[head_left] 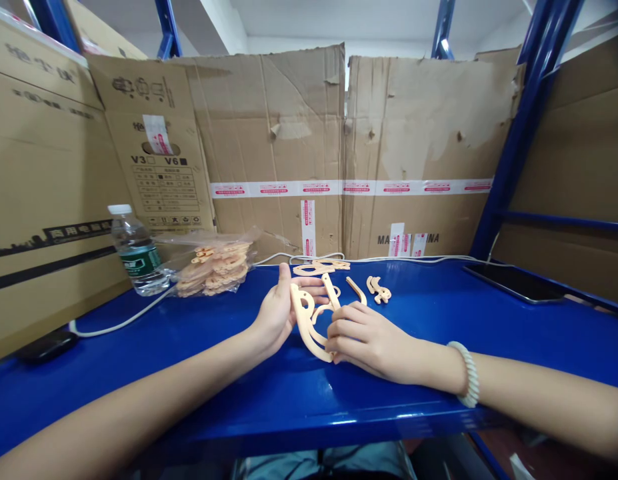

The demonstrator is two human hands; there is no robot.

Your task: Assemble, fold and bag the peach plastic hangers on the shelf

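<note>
A beige folding hanger [309, 327], made of curved arms with holes, is held just above the blue tabletop between my two hands. My left hand [279, 310] supports it from the left, thumb up and fingers passing behind the arms. At its lower right end, the fingers of my right hand [366, 337] are closed on it, hiding that end. Just beyond my hands lie more flat beige hanger pieces [321, 267]. A loose bent strip [357, 291] and a few small hook-shaped pieces [379, 289] rest to the right of them.
A clear bag of beige pieces [216, 268] and a water bottle [136, 253] stand at the left. A black device [47, 347] lies near the left edge, a dark tablet or phone [519, 283] at the right. White cable [413, 259] runs along the back before cardboard walls [273, 147].
</note>
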